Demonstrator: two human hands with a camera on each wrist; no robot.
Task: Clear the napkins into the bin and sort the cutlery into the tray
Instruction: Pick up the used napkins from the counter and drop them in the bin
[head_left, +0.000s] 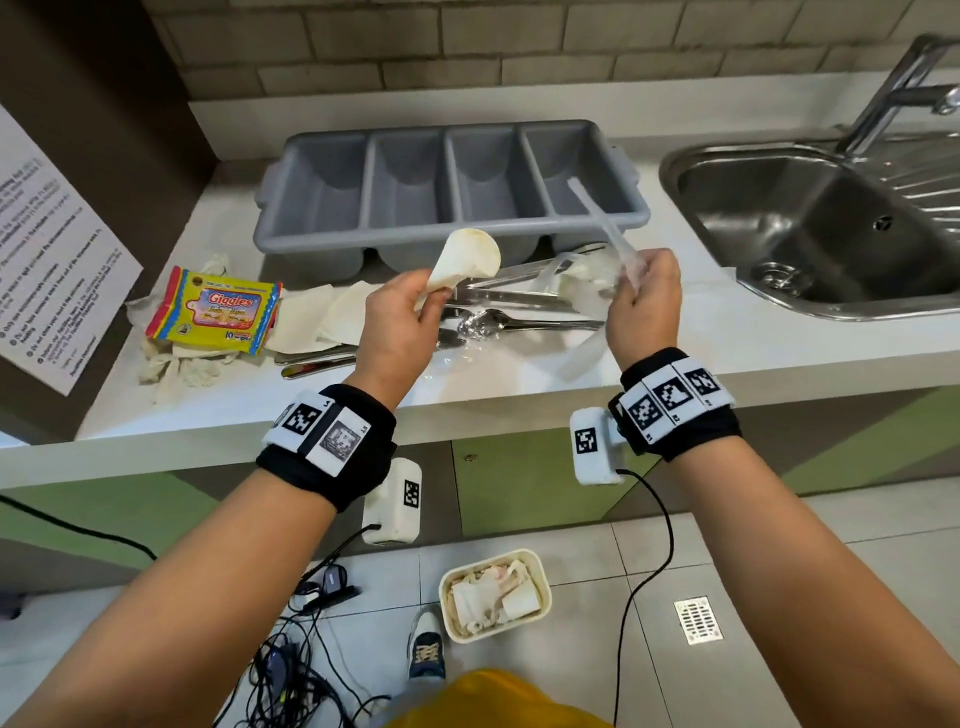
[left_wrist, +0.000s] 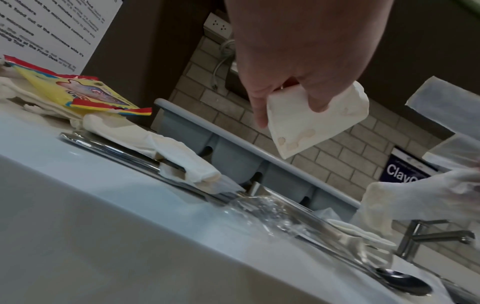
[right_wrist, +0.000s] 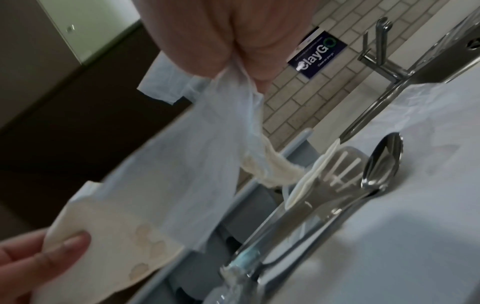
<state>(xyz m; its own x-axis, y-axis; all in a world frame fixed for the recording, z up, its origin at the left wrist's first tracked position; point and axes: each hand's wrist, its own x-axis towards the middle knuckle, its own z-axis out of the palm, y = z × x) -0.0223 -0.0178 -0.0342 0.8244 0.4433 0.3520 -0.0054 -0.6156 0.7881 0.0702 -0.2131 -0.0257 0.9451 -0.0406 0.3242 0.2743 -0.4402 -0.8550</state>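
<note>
My left hand (head_left: 431, 293) pinches a folded, stained napkin (head_left: 465, 260) above the counter, in front of the grey four-compartment tray (head_left: 447, 228). The same napkin (left_wrist: 311, 127) hangs from the fingers in the left wrist view. My right hand (head_left: 634, 275) grips a clear plastic wrapper (head_left: 605, 234) with a crumpled napkin in it; the wrapper (right_wrist: 202, 144) trails down in the right wrist view. Spoons (head_left: 519, 325) and knives (head_left: 311, 364) lie on the counter between my hands. The tray's compartments look empty. A cream bin (head_left: 493, 595) holding napkins stands on the floor below.
More napkins (head_left: 311, 317) and a yellow wipes packet (head_left: 213, 312) lie at the counter's left. A steel sink (head_left: 831, 223) with a tap is at the right. A notice board leans at the far left. Cables lie on the floor beside the bin.
</note>
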